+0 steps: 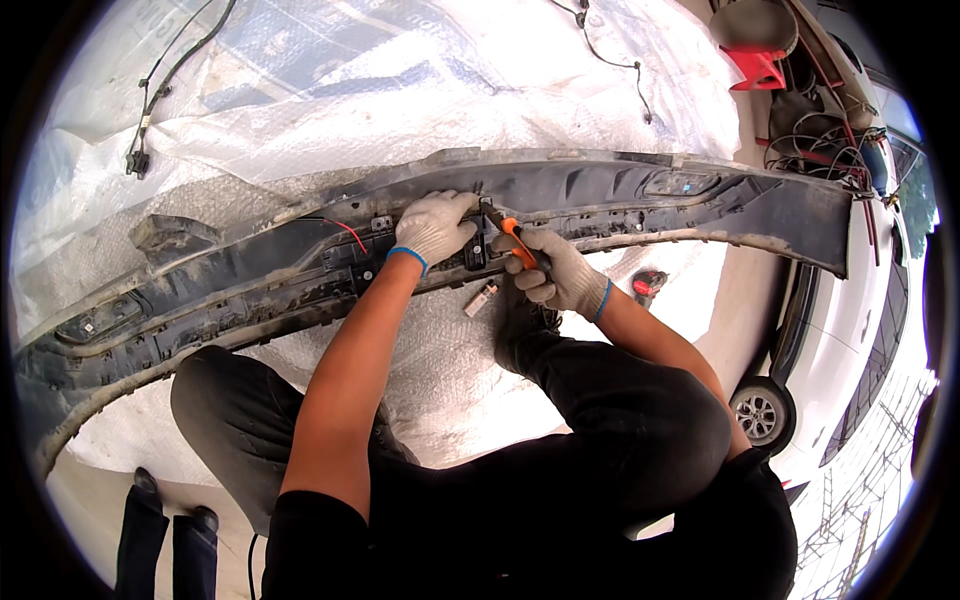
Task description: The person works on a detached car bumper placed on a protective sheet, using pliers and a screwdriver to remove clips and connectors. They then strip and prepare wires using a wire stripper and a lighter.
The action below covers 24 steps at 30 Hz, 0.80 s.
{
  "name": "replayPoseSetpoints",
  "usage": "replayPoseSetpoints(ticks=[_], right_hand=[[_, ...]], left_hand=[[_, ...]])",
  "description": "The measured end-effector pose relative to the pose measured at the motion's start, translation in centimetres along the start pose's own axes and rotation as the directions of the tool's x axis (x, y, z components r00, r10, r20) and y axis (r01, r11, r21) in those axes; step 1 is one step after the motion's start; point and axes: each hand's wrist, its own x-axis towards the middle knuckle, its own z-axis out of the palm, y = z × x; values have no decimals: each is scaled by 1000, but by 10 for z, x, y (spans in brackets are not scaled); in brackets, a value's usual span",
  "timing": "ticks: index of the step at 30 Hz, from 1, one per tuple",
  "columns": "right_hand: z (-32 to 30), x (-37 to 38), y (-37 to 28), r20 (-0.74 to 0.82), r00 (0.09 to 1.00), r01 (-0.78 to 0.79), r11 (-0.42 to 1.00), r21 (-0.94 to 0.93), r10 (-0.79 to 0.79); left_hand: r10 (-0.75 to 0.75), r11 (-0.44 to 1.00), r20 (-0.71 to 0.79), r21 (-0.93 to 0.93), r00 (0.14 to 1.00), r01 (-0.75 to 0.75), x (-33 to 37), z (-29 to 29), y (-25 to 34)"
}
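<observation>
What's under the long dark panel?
White sheeting shows along both long edges of the panel, and floor near its right end. Whatever is directly beneath the panel is covered by it, so can't tell.

A dirty black car bumper cover (590, 185) lay on white sheeting (620, 115). The gloved left grip (434, 228) rested on the bumper cover's middle; over its near edge, the gloved right grip (560, 272) was closed around an orange-and-black hand tool (516, 235). A red wire (349, 231) curved over its inner face. Beyond it lay a black wiring harness (162, 91); a white car (840, 340) stood to its right.
</observation>
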Motion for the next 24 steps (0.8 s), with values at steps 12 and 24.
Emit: replayPoseSetpoints(ticks=[12,24], right_hand=[[5,0,-4,-126,991,6,955,-295,-45],[89,-12,-40,-152,944,-331,-830,-450,-294]], left_hand=[[-7,1000,15,-5,1000,7,0,-3,2],[9,999,11,-46,1000,-9,3,1,-2]])
